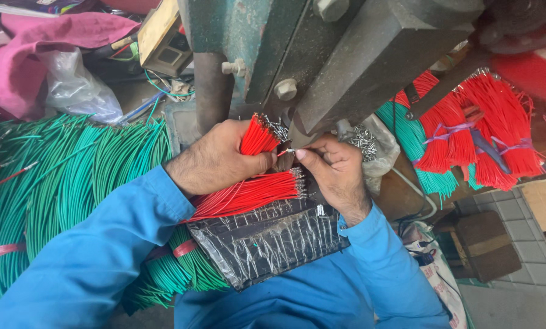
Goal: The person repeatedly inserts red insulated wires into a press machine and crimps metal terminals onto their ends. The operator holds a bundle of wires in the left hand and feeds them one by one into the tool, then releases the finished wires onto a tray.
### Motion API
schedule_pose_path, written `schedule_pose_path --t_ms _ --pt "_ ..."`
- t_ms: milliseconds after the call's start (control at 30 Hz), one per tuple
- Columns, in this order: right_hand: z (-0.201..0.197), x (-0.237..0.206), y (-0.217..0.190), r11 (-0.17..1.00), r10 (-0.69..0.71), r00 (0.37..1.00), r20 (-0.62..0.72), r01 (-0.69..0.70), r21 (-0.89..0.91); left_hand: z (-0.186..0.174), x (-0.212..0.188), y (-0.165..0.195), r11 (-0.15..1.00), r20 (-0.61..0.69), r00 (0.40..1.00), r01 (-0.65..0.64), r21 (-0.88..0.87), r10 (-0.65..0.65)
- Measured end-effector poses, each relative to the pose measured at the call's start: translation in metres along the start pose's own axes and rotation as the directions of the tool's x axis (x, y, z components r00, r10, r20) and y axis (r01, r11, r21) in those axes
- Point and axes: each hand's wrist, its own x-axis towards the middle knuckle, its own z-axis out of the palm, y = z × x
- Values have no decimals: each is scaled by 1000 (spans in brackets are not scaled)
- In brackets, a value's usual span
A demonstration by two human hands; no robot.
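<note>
- Far left, I see a pink cloth (53,36) heaped at the top corner, with a crumpled clear plastic bag (78,91) just below it.
- Under those, a broad bank of green wires (60,176) fans across the left side; a red band (3,250) ties one part of it.
- My left sleeve (96,256), bright blue, crosses over the green wires toward the middle.
- The left hand (215,161) is curled tight around a bunch of short red wires (258,137), whose ends stick up past the thumb with metal tips showing.
- Just below that hand, a second fan of red wires with metal terminals (251,194) lies flat on a black pad covered in shiny clear film (267,240).
- Between the 2 hands, a single red wire (286,152) sits right under the nose of the grey-green press machine (346,55).
- The right hand (337,167) is pinched closed, thumb and forefinger meeting on the end of that single wire.
- Behind the right hand, a clear bag of small metal terminals (367,143) rests beside the press.
- Far right, 2 tied bundles of red wires (486,128) lie over a teal bundle (416,152), with a small wooden block (486,244) on the tiled floor below.
</note>
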Motion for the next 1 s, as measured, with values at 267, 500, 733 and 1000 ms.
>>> schedule_pose_path --t_ms 267,500,733,1000 --pt "1 -5 2 1000 -18 1000 -14 18 6 0 -2 2 996 -25 1000 -4 89 7" --pt "5 -7 2 996 -53 999 -7 53 68 -3 -6 2 983 -50 999 9 181 0" --pt "8 -11 5 995 -42 999 -5 43 91 -4 -11 4 984 -38 998 52 172 -46" --pt "10 -11 5 995 -55 998 -2 55 79 -5 -12 4 985 -38 999 24 168 -17"
